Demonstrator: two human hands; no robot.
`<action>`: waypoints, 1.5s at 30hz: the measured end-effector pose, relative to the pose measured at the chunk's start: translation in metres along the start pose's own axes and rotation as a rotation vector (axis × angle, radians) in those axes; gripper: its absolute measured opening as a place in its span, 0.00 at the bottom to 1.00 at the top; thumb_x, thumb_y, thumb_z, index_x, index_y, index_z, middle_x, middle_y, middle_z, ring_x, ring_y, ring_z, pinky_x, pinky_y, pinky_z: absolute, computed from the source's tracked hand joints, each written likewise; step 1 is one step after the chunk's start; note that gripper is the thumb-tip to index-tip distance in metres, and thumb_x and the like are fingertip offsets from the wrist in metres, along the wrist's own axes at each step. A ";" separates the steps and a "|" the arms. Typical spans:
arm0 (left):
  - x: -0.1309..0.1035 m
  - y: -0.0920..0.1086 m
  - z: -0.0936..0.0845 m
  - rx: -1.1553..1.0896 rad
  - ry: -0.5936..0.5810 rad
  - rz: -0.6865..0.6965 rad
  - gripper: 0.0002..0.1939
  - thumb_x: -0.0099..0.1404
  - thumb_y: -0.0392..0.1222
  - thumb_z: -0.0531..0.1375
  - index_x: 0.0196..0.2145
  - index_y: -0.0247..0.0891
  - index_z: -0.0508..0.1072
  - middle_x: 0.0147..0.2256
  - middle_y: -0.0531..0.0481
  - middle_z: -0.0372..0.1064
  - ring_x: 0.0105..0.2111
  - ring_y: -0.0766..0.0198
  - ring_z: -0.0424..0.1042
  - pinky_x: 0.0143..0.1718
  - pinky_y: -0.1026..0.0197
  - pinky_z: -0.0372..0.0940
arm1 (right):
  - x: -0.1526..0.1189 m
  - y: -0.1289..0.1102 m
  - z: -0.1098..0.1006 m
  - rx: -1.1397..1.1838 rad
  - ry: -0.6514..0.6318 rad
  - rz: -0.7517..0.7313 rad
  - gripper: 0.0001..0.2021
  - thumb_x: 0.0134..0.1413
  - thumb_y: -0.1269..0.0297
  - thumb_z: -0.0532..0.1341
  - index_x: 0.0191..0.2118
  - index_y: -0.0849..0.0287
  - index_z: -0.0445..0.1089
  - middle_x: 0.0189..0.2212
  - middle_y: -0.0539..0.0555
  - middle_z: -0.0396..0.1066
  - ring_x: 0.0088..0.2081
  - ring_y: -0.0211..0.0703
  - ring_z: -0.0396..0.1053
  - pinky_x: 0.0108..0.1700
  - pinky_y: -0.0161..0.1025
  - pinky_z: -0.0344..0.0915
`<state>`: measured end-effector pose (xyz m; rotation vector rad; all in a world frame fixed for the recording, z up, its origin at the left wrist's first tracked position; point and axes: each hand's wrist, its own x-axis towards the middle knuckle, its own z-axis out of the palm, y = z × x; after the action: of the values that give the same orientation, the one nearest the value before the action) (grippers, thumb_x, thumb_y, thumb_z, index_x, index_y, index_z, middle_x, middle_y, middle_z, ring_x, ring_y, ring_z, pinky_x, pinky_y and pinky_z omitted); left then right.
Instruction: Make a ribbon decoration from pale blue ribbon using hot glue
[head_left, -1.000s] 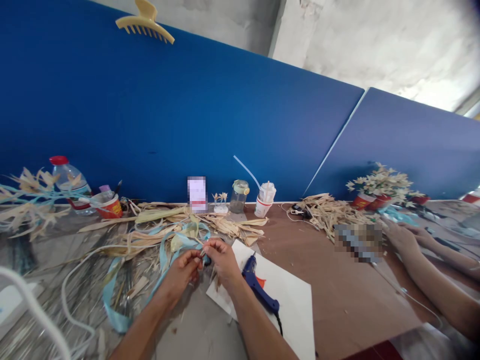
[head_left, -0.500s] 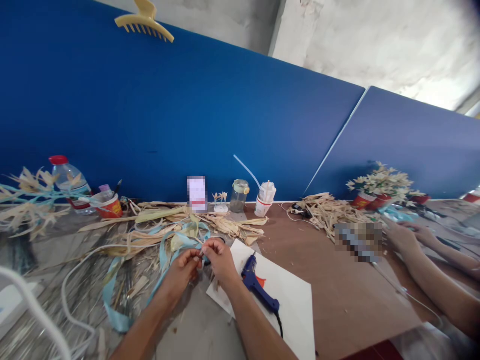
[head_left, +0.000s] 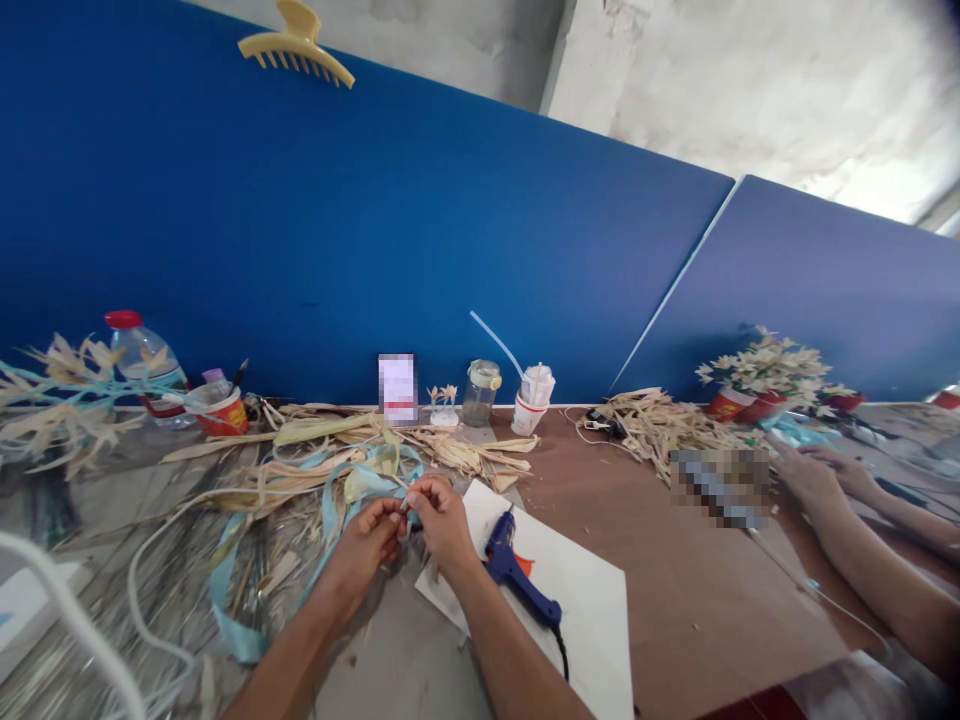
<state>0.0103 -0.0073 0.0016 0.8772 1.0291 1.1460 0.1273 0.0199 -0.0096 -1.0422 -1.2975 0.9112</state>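
Small piece (head_left: 406, 504), pinched between left hand (head_left: 371, 532) and right hand (head_left: 444, 522)

Soft light comes, probably from the right, where the edge stretches and blurs.

Brown tabletop (head_left: 675, 570) lies open beyond obstructing glue gun (head_left: 519, 577).

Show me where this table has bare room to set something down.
Most room: the brown surface, lightly specked, between the white board and the co-worker's arms. A smaller grey patch lies nearer the camera than the hands. Crowded: the left side, with husk strips, blue ribbon and white cable. The board bears a glue gun.
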 end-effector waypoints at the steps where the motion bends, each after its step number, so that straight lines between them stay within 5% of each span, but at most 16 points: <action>1: 0.000 -0.001 0.000 0.001 -0.004 0.007 0.15 0.49 0.49 0.64 0.29 0.36 0.69 0.19 0.59 0.62 0.14 0.76 0.50 0.19 0.67 0.49 | 0.000 0.000 0.000 -0.005 0.006 -0.003 0.04 0.44 0.67 0.58 0.23 0.58 0.69 0.28 0.51 0.66 0.36 0.41 0.65 0.41 0.37 0.60; 27: 0.007 -0.013 -0.006 0.268 0.173 0.194 0.12 0.52 0.50 0.61 0.23 0.38 0.69 0.18 0.59 0.55 0.18 0.69 0.52 0.20 0.65 0.49 | -0.006 -0.006 0.006 -0.050 0.003 -0.023 0.05 0.44 0.70 0.59 0.25 0.58 0.72 0.32 0.52 0.66 0.38 0.42 0.65 0.42 0.38 0.62; 33: 0.007 -0.009 -0.007 0.279 0.204 0.197 0.11 0.52 0.49 0.62 0.21 0.40 0.69 0.17 0.58 0.54 0.18 0.67 0.52 0.20 0.65 0.48 | -0.006 0.000 0.006 0.020 0.054 0.003 0.07 0.45 0.67 0.59 0.33 0.58 0.72 0.34 0.52 0.67 0.30 0.36 0.63 0.33 0.34 0.63; 45: 0.015 -0.010 -0.017 0.049 0.218 0.186 0.13 0.50 0.50 0.63 0.22 0.40 0.66 0.16 0.61 0.55 0.16 0.70 0.53 0.19 0.66 0.49 | 0.005 -0.009 -0.013 0.136 0.139 0.211 0.15 0.48 0.55 0.61 0.39 0.59 0.73 0.31 0.56 0.74 0.32 0.45 0.71 0.35 0.41 0.68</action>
<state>-0.0014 0.0060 -0.0159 0.9151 1.1753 1.4021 0.1405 0.0206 0.0005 -1.1283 -1.0098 1.0511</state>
